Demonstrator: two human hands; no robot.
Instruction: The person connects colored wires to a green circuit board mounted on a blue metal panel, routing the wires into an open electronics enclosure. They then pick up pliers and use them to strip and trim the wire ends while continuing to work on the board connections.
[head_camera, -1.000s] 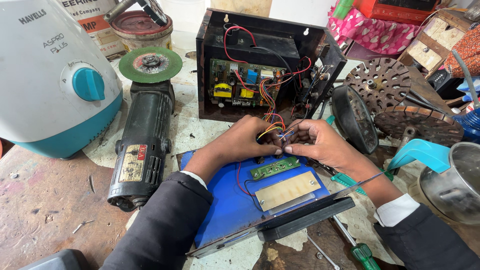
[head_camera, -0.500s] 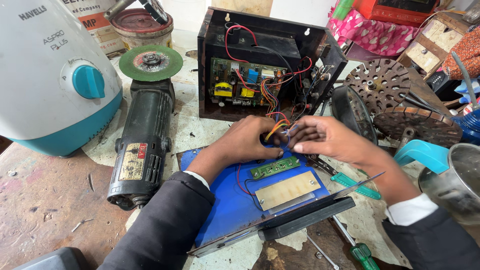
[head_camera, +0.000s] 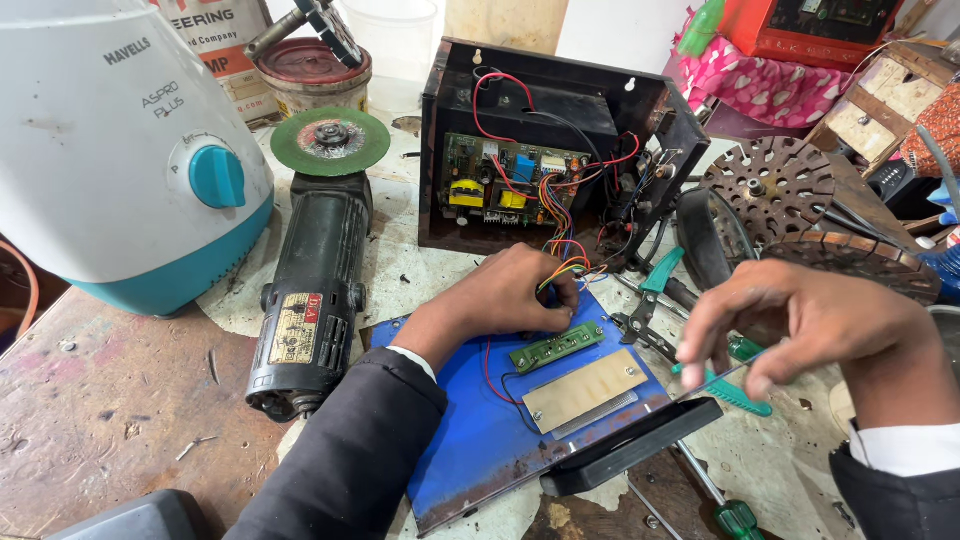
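Right hand has pulled away from the wire bundle since half a second ago, when both hands met at the wires; it now hangs off to the side, above the teal-handled pliers and a teal screwdriver. Left hand has not shifted.

Left hand: fingers curled down and closed on the bundle of coloured wires that runs out of the open black case. Wrist low, forearm in a dark sleeve lying across the blue panel. Just below those fingers sits a small green circuit strip; nearer the sleeve, a tan plate fixed to the same panel.

Right hand: palm down, fingers spread and slightly bent, blurred. Cannot tell whether they grip anything; a thin rod or blade shows under the fingertips, possibly only lying on the counter.

Step in hand, as judged: wiring work between the case's circuit board and the panel, one hand pinning the wires while the other goes for a tool. Next move would call for a firm hold on the wires and a narrow tool brought in beside the left fingers without snagging loose leads.

Beyond the left hand: angle grinder with green disc, white and teal mixer base.
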